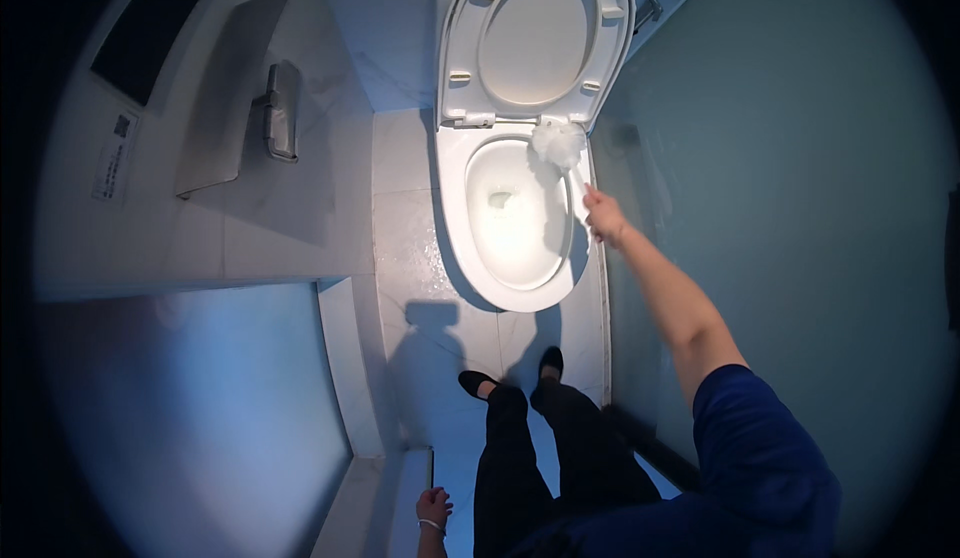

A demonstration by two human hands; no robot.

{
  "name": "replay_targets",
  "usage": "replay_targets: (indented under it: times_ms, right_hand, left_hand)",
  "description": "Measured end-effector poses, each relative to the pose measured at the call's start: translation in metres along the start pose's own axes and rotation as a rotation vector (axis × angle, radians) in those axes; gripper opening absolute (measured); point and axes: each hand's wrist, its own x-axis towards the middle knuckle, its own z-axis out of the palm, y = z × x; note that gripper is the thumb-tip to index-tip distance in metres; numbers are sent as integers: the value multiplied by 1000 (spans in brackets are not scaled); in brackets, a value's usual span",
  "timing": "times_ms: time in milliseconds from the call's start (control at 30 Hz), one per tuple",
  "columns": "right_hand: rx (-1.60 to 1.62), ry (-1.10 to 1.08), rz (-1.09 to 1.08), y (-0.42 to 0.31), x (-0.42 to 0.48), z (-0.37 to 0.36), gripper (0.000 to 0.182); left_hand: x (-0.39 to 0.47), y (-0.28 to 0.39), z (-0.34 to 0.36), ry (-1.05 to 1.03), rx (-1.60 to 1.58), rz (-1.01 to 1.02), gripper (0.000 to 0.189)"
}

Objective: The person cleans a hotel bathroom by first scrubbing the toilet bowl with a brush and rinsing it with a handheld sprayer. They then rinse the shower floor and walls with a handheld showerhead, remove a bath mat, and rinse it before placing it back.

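My right hand [604,217] is closed around the handle of a toilet brush [559,145] with a white, fluffy head. The brush head hangs over the back right part of the toilet bowl's rim, near the seat hinge; whether it touches the rim is unclear. Below it stands the white toilet [459,243], its seat and lid [495,40] both raised. A little water shows at the bottom of the bowl. Low in the picture, my left hand [435,505] hangs beside my leg, fingers partly curled, near a dark vertical edge. Its grip is too small to make out.
A frosted glass partition [765,205] runs close along the right. On the left wall are a metal paper holder [281,115], a metal panel [232,100] and a label with writing [115,157]. Wet spots glisten on the tiled floor [409,258] left of the toilet.
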Motion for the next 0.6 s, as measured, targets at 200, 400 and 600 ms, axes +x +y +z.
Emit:
replay_targets:
  times_ms: [200, 400, 600]
  right_hand:
    - [-519, -220, -71, 75, -34, 86, 40]
    - [-1114, -153, -120, 94, 91, 160, 40]
    - [-1218, -294, -272, 140, 106, 121, 53]
  left_hand:
    - [-3, -15, 27, -29, -115, -95, 23]
    - [-21, -26, 56, 18, -249, -160, 28]
    - [-35, -1, 87, -8, -241, -217, 27]
